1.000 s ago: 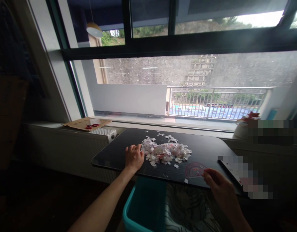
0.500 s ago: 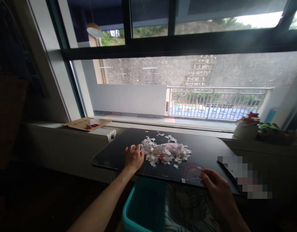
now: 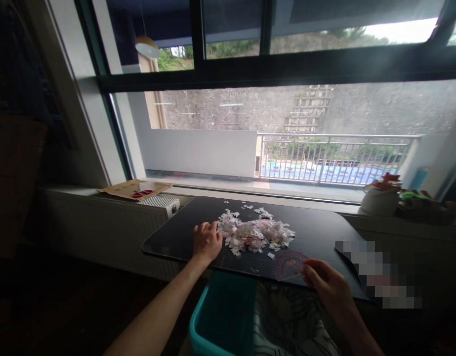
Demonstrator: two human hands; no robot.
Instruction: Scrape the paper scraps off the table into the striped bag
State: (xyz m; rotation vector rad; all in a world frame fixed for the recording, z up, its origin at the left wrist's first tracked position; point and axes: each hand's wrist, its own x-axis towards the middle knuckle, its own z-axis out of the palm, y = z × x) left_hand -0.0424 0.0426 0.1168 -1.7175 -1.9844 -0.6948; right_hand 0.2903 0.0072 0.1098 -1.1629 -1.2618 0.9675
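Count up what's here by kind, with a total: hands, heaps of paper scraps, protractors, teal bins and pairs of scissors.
Hands: 2, a left hand and a right hand
Heap of paper scraps: 1
Protractor: 1
Teal bin: 1
Pair of red scissors: 1
Total: 6

The right hand (image 3: 329,283) hides part of the protractor (image 3: 287,267), whose markings are too small for reading. The lower frame edge cuts the teal bin (image 3: 194,321).
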